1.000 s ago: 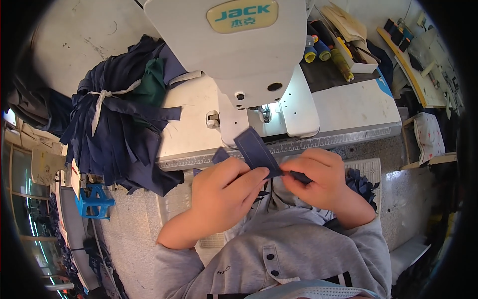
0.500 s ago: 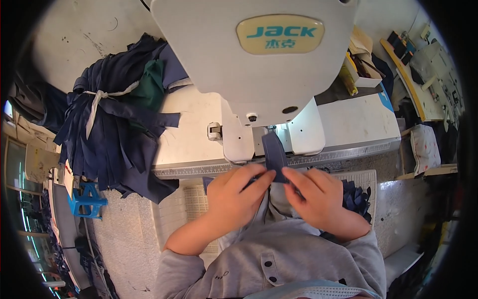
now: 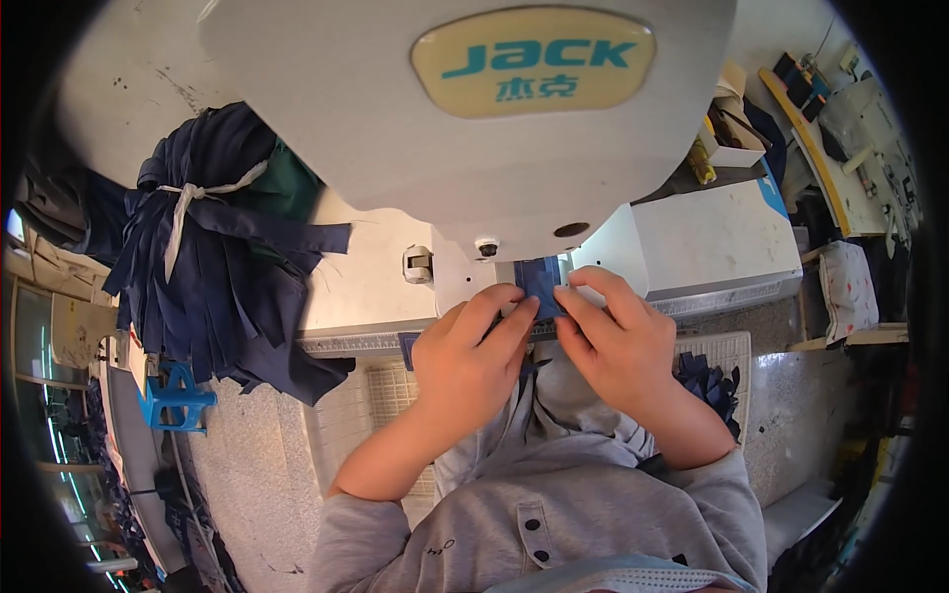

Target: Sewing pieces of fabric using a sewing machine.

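Observation:
A small navy fabric piece [image 3: 537, 275] lies in the sewing area under the head of a white sewing machine [image 3: 465, 173], partly covered by my fingers. My left hand [image 3: 470, 361] pinches its near left part, fingertips bent. My right hand [image 3: 618, 351] has its fingertips pressed on the right side of the same piece. Both hands are at the front edge of the machine bed [image 3: 465, 282]. The needle is hidden behind the machine head.
A tied bundle of navy fabric strips [image 3: 213, 257] hangs over the table's left part. A box of tools [image 3: 732, 143] stands back right. A white plastic basket [image 3: 381, 395] with navy pieces [image 3: 707, 390] sits below the table. A blue stool [image 3: 178, 400] is at left.
Both hands have moved up and forward, carrying the navy piece from in front of the table edge onto the machine bed under the head. The machine head fills more of the view.

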